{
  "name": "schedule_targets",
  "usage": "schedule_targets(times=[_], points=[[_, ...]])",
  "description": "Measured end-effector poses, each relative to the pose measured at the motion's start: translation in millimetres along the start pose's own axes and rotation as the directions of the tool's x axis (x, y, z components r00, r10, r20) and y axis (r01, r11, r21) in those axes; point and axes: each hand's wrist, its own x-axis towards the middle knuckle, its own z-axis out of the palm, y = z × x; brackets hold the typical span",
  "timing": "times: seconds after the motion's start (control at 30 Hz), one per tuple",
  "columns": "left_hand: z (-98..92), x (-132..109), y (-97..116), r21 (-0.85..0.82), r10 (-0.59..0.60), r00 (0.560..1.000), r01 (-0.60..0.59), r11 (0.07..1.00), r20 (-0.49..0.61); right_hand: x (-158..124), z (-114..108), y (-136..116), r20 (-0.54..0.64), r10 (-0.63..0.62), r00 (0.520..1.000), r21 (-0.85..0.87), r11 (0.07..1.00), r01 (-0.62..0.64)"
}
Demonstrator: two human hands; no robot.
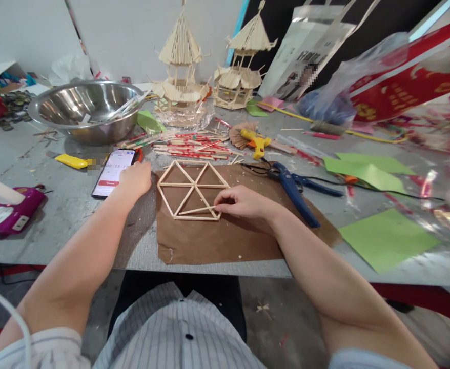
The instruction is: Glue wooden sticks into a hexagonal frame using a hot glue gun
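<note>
On a brown sheet point(202, 246) lies a flat hexagonal frame point(176, 184) of thin wooden sticks, with spokes meeting at its centre. My right hand point(240, 201) is at its lower right corner, thumb and fingers pinching the end of a wooden stick point(196, 210). That stick slants across the bottom triangle of the frame. My left hand point(137, 179) is at the right edge of a phone point(111, 171), overlapping its lit screen, which displays a timer. The fingers of that hand are mostly hidden, and no held object shows there.
Blue-handled pliers point(294, 192) lie right of the frame. Behind it are a yellow glue gun point(258, 143) and several red-wrapped sticks point(194, 146). A steel bowl point(90, 130), a yellow cutter point(71, 161), two stick pagodas point(181, 51) and green paper point(388, 238) surround the work.
</note>
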Motion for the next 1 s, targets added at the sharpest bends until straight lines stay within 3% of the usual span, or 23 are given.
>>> schedule_targets(times=[0.5,0.63,0.87,1.0], points=[[0.4,-2.8,4.3,-0.012,0.084,0.996,-0.084,0.996,0.036,-1.7,-2.4,-4.0,0.016,0.018,1.000,-0.007,1.000,-0.018],[-1.9,-1.3,1.2,-0.010,0.061,0.998,-0.060,0.998,0.029,-2.1,-2.3,-3.4,0.013,0.038,0.999,0.020,0.999,-0.038],[-15.4,-6.4,-0.5,-0.098,-0.003,0.985,-0.014,0.995,-0.174,-1.5,-2.6,2.2,-0.040,0.039,0.998,0.073,0.997,-0.036],[-19.3,-12.7,7.3,-0.284,-0.001,0.935,-0.107,0.953,-0.354,-2.6,-2.4,-1.5,-0.025,0.021,0.999,0.094,0.995,-0.018]])
